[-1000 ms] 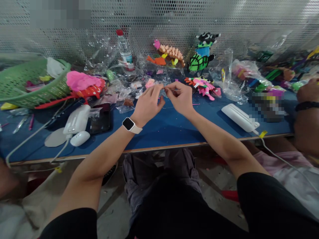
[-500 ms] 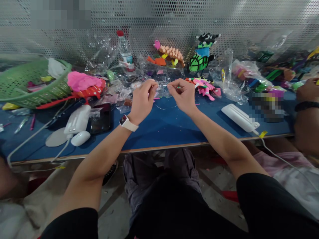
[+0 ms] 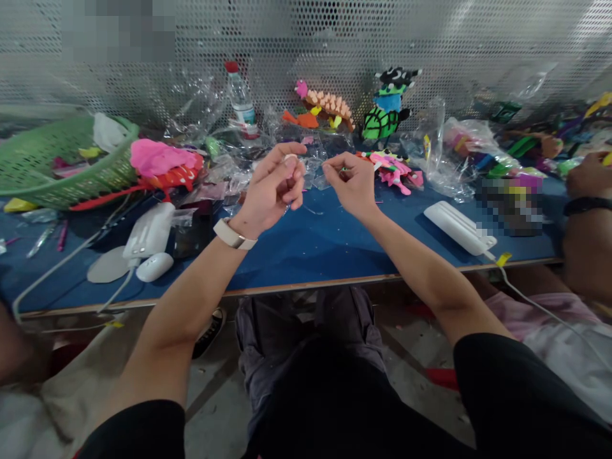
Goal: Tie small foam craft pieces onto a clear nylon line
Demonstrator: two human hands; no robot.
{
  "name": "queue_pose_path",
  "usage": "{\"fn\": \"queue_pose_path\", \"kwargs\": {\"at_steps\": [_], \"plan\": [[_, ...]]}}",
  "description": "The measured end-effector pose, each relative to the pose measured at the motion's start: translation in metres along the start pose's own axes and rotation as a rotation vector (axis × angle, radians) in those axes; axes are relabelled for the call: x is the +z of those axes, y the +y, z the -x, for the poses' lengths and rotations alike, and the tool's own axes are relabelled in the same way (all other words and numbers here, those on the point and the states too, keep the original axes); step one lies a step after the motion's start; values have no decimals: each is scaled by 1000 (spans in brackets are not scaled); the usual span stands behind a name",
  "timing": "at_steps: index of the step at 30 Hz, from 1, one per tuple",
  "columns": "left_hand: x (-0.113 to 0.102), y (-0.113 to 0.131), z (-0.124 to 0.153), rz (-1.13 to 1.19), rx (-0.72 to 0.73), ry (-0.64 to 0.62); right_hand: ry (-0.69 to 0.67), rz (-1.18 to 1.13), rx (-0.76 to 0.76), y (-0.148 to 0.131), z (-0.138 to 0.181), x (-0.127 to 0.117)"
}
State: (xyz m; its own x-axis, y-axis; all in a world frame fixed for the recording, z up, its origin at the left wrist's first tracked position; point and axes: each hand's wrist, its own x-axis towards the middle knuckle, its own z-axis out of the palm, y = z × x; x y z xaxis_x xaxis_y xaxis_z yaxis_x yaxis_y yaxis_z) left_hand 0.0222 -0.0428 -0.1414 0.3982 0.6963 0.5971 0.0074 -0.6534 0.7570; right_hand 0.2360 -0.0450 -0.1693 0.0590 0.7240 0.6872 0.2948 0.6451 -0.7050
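Blue worktop lies below. Left hand curls its fingers; right hand presses fingers together. Anything held, I cannot tell.

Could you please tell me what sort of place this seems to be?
It looks like a shared craft workshop: a green-shelled figure and clear plastic wrapping sit on a long blue table, with a co-worker's arm at the right edge.
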Motion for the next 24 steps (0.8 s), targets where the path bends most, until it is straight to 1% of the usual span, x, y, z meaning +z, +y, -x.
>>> {"fn": "queue_pose_path", "kwargs": {"at_steps": [2,3,5,8,10,12,15,18,21,24], "plan": [[-5,0,-2,-33,-14,-17,14,-3,-12,2,-1,-1],[-7,0,-3,-93,5,-6,18,-3,-17,3,-1,-2],[-10,2,-2,-304,97,23,20,2,-20,3,-1,-2],[-6,1,3,-640,233,37,14,13,-21,1,1,0],[-2,-2,7,-746,246,29,5,15,-28,-2,3,2],[2,-7,10,-797,231,23,-14,15,-39,-6,6,3],[2,-13,10,-825,236,15,-55,25,-46,-9,9,5],[-1,-14,7,-787,262,21,-85,23,-48,-9,11,7],[-4,-9,3,-680,271,17,-95,-6,-66,-7,10,6],[-9,-3,-2,-522,212,-36,-113,-40,-99,-6,8,5]]}}
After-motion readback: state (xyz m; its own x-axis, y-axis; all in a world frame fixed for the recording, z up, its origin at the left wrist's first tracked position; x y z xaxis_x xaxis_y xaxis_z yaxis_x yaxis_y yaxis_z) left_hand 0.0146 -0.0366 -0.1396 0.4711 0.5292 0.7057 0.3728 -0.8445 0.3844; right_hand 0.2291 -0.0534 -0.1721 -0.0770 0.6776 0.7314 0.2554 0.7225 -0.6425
